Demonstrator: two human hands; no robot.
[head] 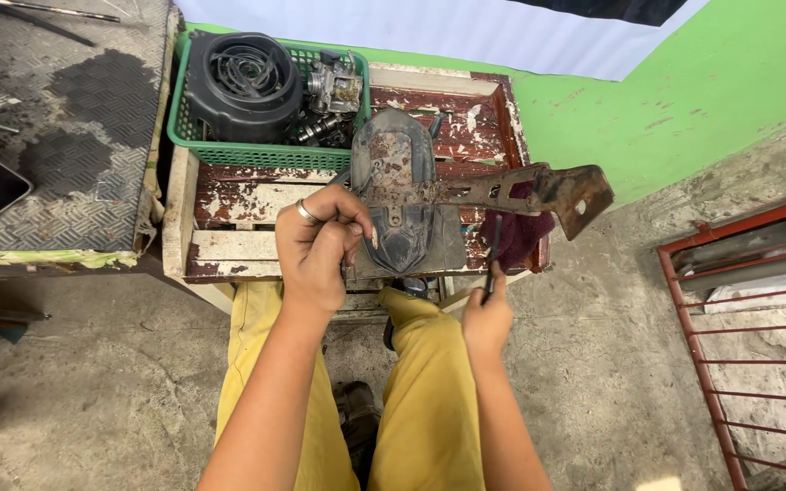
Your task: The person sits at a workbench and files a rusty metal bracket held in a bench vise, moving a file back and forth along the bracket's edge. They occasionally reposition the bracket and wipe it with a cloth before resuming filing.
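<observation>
My left hand (318, 244), with a ring on one finger, grips the left edge of a dirty black plastic mudguard (399, 195). A rusty metal bracket (539, 190) is fixed across the mudguard and sticks out to the right. The mudguard rests on a worn red and white wooden pallet (229, 205). My right hand (488, 314) holds a thin dark tool (493, 255) upright, its tip just under the bracket. A dark red rag (520, 232) lies below the bracket.
A green plastic basket (229, 150) at the back of the pallet holds a black fan cover (240, 77) and metal engine parts (337, 86). A metal tread-plate bench (75, 127) stands at left. A red metal grate (748, 345) lies at right by the green wall.
</observation>
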